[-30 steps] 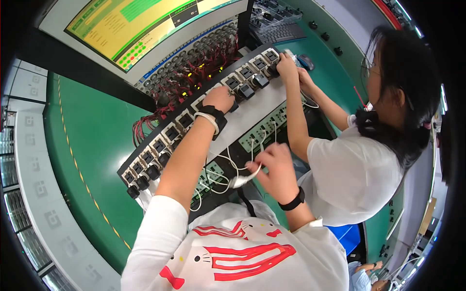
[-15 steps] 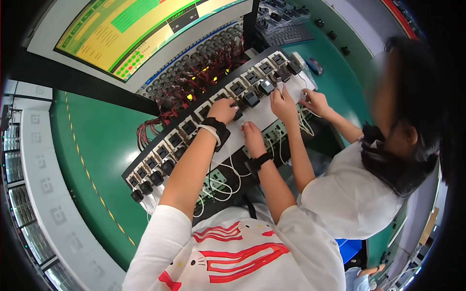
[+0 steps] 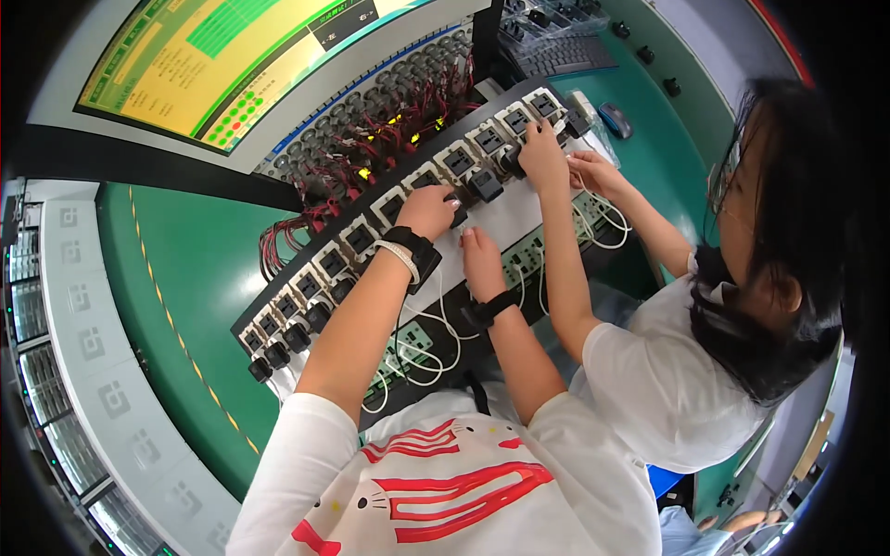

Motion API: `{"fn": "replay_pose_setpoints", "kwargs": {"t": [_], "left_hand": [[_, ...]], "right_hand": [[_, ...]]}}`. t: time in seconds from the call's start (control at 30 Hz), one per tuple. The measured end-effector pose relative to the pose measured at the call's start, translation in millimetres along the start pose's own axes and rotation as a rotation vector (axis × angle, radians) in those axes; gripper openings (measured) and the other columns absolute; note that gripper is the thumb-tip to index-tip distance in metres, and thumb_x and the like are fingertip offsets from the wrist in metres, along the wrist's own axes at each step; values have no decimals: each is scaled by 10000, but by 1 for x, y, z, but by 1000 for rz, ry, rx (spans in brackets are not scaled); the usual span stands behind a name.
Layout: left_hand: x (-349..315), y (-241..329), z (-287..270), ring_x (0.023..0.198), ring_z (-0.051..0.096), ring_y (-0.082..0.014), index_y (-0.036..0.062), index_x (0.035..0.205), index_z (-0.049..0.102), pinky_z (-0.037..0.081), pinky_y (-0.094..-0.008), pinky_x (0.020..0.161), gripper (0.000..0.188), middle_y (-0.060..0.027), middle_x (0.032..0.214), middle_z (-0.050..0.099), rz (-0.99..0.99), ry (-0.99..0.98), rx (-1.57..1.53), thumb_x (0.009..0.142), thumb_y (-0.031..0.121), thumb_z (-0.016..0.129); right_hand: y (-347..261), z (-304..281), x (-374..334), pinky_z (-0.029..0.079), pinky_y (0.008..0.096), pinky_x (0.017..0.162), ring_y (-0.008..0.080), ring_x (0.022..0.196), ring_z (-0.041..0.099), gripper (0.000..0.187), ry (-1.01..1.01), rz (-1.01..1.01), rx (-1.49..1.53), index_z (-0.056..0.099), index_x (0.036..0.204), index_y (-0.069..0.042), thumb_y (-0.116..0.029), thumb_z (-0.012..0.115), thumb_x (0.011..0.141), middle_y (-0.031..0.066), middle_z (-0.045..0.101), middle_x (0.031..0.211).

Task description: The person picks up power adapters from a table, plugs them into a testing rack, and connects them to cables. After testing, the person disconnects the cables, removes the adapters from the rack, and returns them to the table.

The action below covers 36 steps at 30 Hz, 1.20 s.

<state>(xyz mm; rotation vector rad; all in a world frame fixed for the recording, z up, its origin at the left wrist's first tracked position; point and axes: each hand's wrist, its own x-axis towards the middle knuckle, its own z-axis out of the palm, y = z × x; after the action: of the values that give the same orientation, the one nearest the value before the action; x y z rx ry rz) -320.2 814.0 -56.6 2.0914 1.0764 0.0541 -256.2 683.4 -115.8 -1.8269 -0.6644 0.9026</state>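
- One black adapter (image 3: 459,213), gripped by the left hand (image 3: 428,213), likely for steadiness at the socket row (image 3: 360,238).
- Right hand (image 3: 482,266): curled beside it; cannot tell if gripping.

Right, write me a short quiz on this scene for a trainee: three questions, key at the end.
1. True or false: the camera wearer's left hand is on a black adapter at the socket row.
2. Which of the wearer's wrists carries the white bracelet?
A) left only
B) right only
C) both
3. Fill in the colour: the mouse lies on a ____ table.

Key:
1. True.
2. A.
3. Green.
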Motion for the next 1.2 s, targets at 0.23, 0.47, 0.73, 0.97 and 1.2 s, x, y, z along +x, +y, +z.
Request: {"fn": "replay_pose_setpoints", "kwargs": {"t": [0.23, 0.47, 0.73, 0.97, 1.2], "left_hand": [[-1, 0, 1, 998, 577, -360, 20, 1126, 603, 444, -394, 867, 342, -218, 1044, 619, 16, -29, 17, 848, 219, 573], [0, 3, -1, 982, 583, -355, 25, 1103, 616, 451, -393, 855, 323, -207, 1024, 627, 2, -19, -19, 841, 210, 581], [0, -1, 0, 963, 583, -362, 39, 1064, 631, 451, -411, 846, 301, -197, 1000, 633, 61, -13, 15, 828, 212, 562], [3, 6, 1, 998, 572, -362, 49, 1066, 634, 445, -411, 863, 311, -199, 1045, 622, 51, -57, 32, 828, 237, 565], [16, 14, -11, 1014, 571, -346, 44, 1123, 602, 451, -405, 876, 402, -182, 1070, 621, 136, -62, 214, 797, 278, 591]], "right_hand": [[4, 12, -3, 385, 346, 609, 202, 630, 486, 314, 169, -105, -5, 500, 774, 6, -240, 412, 947, 93, 487, 648], [4, 16, 7, 389, 401, 591, 300, 607, 492, 307, 151, -155, -36, 479, 775, 13, -230, 411, 950, 153, 510, 655], [-11, -19, -7, 399, 481, 778, 424, 838, 521, 244, 153, -320, -233, 532, 937, 25, -215, 507, 901, 234, 567, 884], [29, -74, -98, 374, 438, 913, 404, 1042, 497, 340, 347, -60, -220, 451, 1142, 80, -135, 484, 880, 262, 523, 1108], [-47, -125, -164, 434, 291, 737, 196, 794, 532, 227, -164, -138, -38, 547, 1008, -39, 2, 510, 788, 100, 539, 875]]}}
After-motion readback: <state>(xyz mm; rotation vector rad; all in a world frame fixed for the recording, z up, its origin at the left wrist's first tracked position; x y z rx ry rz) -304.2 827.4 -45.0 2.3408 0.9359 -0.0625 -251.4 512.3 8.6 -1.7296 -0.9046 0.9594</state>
